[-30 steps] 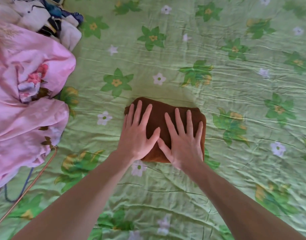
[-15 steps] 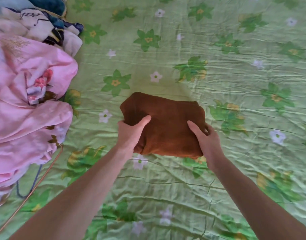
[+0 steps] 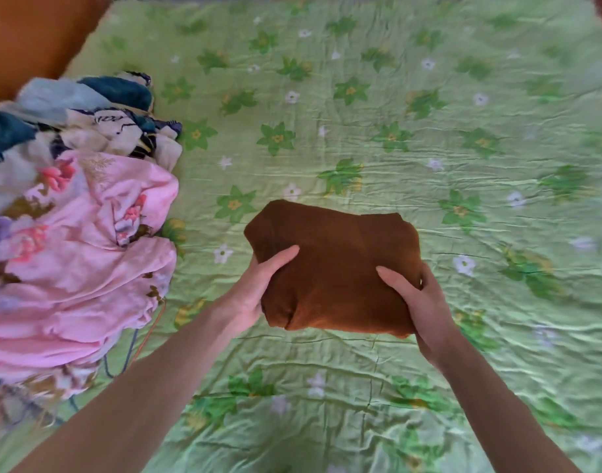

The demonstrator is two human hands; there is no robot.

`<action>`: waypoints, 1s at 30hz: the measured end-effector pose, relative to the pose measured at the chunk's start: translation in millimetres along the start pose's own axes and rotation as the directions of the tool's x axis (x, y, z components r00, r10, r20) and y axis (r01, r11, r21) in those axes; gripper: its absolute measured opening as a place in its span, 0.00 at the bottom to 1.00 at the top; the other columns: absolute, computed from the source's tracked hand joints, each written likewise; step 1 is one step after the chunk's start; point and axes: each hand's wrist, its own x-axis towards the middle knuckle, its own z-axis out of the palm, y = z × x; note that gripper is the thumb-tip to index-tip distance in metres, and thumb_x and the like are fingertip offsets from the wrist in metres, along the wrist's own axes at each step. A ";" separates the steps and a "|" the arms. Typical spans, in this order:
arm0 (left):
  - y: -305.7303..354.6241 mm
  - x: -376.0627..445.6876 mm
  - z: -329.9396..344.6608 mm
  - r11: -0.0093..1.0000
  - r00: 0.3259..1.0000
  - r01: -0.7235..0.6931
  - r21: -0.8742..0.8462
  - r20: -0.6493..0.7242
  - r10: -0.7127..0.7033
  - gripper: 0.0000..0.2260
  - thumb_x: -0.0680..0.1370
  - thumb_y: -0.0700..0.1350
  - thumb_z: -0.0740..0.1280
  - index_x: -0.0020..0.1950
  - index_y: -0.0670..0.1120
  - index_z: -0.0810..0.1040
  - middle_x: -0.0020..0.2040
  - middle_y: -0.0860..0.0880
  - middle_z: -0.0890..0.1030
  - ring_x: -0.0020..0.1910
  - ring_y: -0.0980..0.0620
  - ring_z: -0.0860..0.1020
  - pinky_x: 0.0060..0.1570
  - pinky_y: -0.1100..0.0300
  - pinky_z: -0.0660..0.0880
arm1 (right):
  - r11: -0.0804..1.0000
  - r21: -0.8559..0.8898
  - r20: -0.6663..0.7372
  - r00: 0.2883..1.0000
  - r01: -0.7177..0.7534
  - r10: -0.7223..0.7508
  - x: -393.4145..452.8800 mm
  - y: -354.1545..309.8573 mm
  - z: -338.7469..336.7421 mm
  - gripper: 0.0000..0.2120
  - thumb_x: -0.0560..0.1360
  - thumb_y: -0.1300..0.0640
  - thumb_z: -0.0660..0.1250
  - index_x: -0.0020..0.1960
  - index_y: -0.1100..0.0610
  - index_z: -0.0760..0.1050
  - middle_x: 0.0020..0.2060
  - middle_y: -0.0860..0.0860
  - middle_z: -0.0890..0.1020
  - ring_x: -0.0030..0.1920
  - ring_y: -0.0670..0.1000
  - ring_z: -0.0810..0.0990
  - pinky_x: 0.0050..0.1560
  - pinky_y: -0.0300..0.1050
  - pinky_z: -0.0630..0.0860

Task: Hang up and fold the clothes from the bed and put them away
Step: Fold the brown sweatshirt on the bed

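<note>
Folded brown garment (image 3: 337, 268) held at mid-bed over green floral bedspread (image 3: 429, 138). Left hand (image 3: 255, 291) and right hand (image 3: 419, 302) grip its near corners, thumbs on top, fingers curled beneath. Unfolded clothes pile (image 3: 71, 233) lies left; orange wall (image 3: 37, 35) beyond.

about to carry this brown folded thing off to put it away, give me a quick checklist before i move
1. Left hand grips the folded rust-brown fabric garment, thumb on top: ok.
2. Right hand grips its other side: ok.
3. Fold holding together, no loose ends hanging: ok from above; underside cannot tell.
4. Bundle clear of the crumpled pink floral cloth on the left: ok.
5. Bundle lifted off the green flowered bedspread: cannot tell.
6. Where it goes: not in view, cannot tell.
</note>
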 end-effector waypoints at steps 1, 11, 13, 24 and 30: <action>9.3 -18.3 13.8 1.000 1.000 -0.007 -0.005 0.007 0.007 0.35 0.69 0.56 0.83 0.73 0.52 0.75 0.63 0.49 0.86 0.62 0.48 0.85 0.55 0.56 0.84 | 1.000 0.015 -0.017 1.000 0.003 -0.003 -21.6 -14.9 -5.8 0.34 0.59 0.38 0.84 0.62 0.41 0.78 0.54 0.44 0.88 0.52 0.49 0.88 0.42 0.44 0.85; 72.7 -183.5 173.2 0.979 0.958 -0.106 0.176 0.282 0.053 0.38 0.63 0.62 0.84 0.70 0.63 0.75 0.62 0.55 0.86 0.61 0.51 0.85 0.64 0.48 0.80 | 0.986 0.072 -0.388 0.915 0.151 -0.112 -235.3 -124.5 -107.3 0.35 0.56 0.39 0.85 0.60 0.48 0.82 0.50 0.48 0.89 0.51 0.52 0.89 0.52 0.52 0.85; 72.5 -214.5 208.3 0.953 0.929 -0.170 0.250 0.364 0.070 0.39 0.61 0.63 0.84 0.70 0.66 0.74 0.63 0.59 0.85 0.62 0.53 0.84 0.63 0.49 0.79 | 0.980 0.094 -0.446 0.888 0.175 -0.116 -277.6 -133.5 -135.9 0.37 0.56 0.40 0.85 0.61 0.51 0.82 0.51 0.50 0.89 0.52 0.54 0.88 0.56 0.54 0.84; -5.7 -341.2 398.5 0.958 0.852 -0.203 0.205 0.519 0.069 0.32 0.63 0.55 0.85 0.66 0.60 0.81 0.57 0.52 0.88 0.54 0.50 0.88 0.49 0.54 0.84 | 0.917 0.262 -0.531 0.838 0.302 -0.124 -479.2 -138.0 -277.5 0.33 0.63 0.35 0.83 0.66 0.33 0.76 0.57 0.44 0.86 0.54 0.51 0.88 0.48 0.53 0.86; -61.7 -388.4 479.9 0.941 0.807 -0.191 0.279 0.590 -0.012 0.34 0.62 0.59 0.86 0.67 0.60 0.81 0.58 0.52 0.88 0.55 0.49 0.87 0.51 0.52 0.84 | 0.899 0.222 -0.632 0.758 0.377 -0.161 -560.9 -123.7 -356.9 0.38 0.60 0.36 0.83 0.67 0.37 0.74 0.61 0.48 0.82 0.56 0.54 0.85 0.47 0.49 0.86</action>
